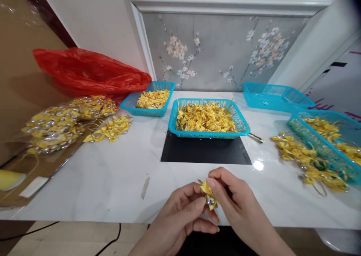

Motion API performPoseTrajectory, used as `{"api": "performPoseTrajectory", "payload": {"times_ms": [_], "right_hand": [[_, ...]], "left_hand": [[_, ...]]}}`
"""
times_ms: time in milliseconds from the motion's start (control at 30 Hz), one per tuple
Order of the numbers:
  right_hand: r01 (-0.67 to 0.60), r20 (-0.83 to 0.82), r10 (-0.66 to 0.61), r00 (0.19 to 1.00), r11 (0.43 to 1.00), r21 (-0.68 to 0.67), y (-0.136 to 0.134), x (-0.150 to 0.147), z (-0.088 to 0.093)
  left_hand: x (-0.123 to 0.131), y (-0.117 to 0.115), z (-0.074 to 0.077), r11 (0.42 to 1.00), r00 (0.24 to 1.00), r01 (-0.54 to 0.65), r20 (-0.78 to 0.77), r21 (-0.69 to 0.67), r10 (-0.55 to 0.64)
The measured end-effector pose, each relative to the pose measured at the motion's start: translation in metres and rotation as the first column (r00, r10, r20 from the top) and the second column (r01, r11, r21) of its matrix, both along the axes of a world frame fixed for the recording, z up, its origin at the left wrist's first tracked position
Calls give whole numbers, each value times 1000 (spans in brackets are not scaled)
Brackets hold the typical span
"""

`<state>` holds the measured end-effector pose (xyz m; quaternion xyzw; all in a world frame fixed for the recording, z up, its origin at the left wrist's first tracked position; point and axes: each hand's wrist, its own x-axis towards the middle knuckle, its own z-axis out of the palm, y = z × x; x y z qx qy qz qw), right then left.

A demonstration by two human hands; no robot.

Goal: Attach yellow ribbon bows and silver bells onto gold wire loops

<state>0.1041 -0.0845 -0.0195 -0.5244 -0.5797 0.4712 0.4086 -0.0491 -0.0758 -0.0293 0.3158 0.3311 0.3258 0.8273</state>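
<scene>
Over the near edge of the white table, both hands hold one small yellow ribbon bow with a silver bell (210,200). My left hand (184,211) pinches it from the left near the bell, thumb on top, lower fingers curled beneath. My right hand (235,196) grips the upper ribbon between thumb and forefinger. Parts of the bow are hidden by the fingers. Straight ahead, a blue basket (210,135) holds a heap of similar yellow bows (207,117) with thin cords. It rests partly on a black mat (205,150).
Bagged bows (53,126) and a loose bunch (111,129) lie left, beside a red plastic bag (93,71). Behind stands a smaller blue basket (146,112). At right are a blue tray (278,96), a basket (316,145) with bows, and a bow pile (299,152). Metal tweezers (256,137) lie nearby.
</scene>
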Motion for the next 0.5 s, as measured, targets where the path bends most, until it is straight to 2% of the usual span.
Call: {"api": "performPoseTrajectory", "payload": {"times_ms": [167,267,400,500], "right_hand": [[-25,69,20,997,998,58,-1,-1,-3],[-10,54,8,999,999,47,0,-1,-4],[5,-101,-10,995,999,-46,3,-1,-3],[-34,-268,-9,963,987,-156,5,-2,-3]], "left_hand": [[6,1,9,992,988,-107,-108,62,113],[7,0,10,990,988,-143,-48,14,144],[9,-3,2,981,979,-154,114,-116,167],[9,-4,-5,970,965,-147,185,-194,183]]}}
